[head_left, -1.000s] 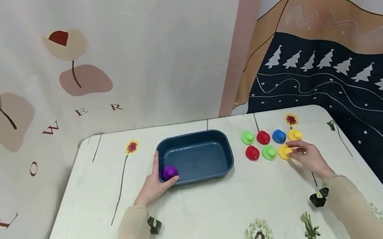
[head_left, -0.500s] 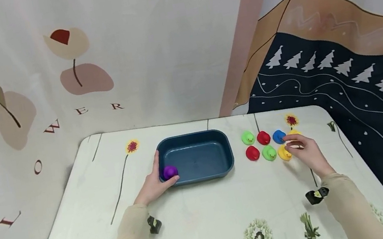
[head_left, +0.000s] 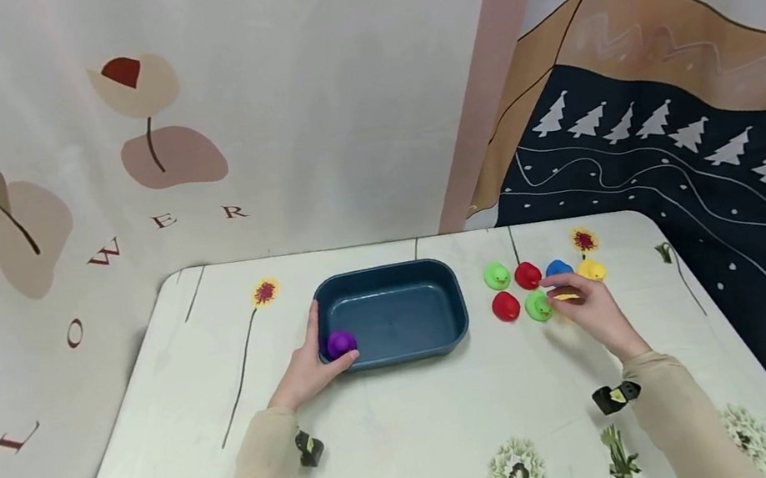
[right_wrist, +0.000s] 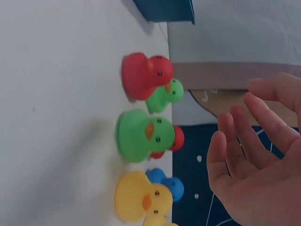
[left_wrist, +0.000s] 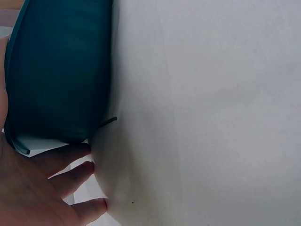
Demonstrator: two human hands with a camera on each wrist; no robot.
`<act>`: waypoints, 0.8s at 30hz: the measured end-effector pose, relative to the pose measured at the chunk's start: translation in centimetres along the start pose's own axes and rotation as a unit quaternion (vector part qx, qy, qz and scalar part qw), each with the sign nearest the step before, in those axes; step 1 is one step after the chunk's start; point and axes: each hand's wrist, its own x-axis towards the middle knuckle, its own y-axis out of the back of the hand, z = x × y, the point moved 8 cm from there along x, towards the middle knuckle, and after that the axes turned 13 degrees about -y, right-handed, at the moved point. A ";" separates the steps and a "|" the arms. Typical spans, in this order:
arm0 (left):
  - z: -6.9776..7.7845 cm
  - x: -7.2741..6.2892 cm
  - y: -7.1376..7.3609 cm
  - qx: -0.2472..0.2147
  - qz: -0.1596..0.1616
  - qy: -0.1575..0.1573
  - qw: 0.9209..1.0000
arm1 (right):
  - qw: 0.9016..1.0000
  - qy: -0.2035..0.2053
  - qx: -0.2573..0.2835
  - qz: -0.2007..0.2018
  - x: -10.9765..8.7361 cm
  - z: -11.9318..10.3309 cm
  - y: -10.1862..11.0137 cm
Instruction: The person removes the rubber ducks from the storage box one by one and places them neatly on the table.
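Observation:
My left hand (head_left: 306, 370) rests against the left end of a dark blue rectangular plastic basin (head_left: 401, 348). Its index finger lies along the left wall and its thumb touches the front rim. In the left wrist view the other fingers (left_wrist: 70, 181) are spread beside the basin's end. A purple rubber duck (head_left: 341, 343) sits inside, near my thumb. My right hand (head_left: 593, 314) hovers over the group of rubber ducks with nothing in it, its fingers loosely bent in the right wrist view. Nearest are a green duck (right_wrist: 141, 136) and a yellow duck (right_wrist: 136, 195), partly covered in the head view.
The other ducks stand in two rows right of the basin: red ducks (head_left: 506, 306), a far green duck (head_left: 496, 276), a blue duck (head_left: 559, 268) and another yellow duck (head_left: 591, 270). A flower-patterned white cloth (head_left: 415, 428) covers the table. Printed curtains (head_left: 346, 110) hang behind.
My right hand has moved left, from beside the front yellow duck to above it and the green duck. The ducks, the basin and my left hand stay in place.

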 end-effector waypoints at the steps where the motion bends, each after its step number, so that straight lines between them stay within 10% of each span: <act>1: 0.0 0.0 0.0 0.000 0.000 0.000 1.000 | 1.000 0.002 0.000 -0.003 0.0 -0.1 -0.3; 24: 0.3 0.0 0.1 -0.001 -0.002 -0.002 1.000 | 0.994 0.074 0.023 -0.076 -0.1 -3.5 -9.4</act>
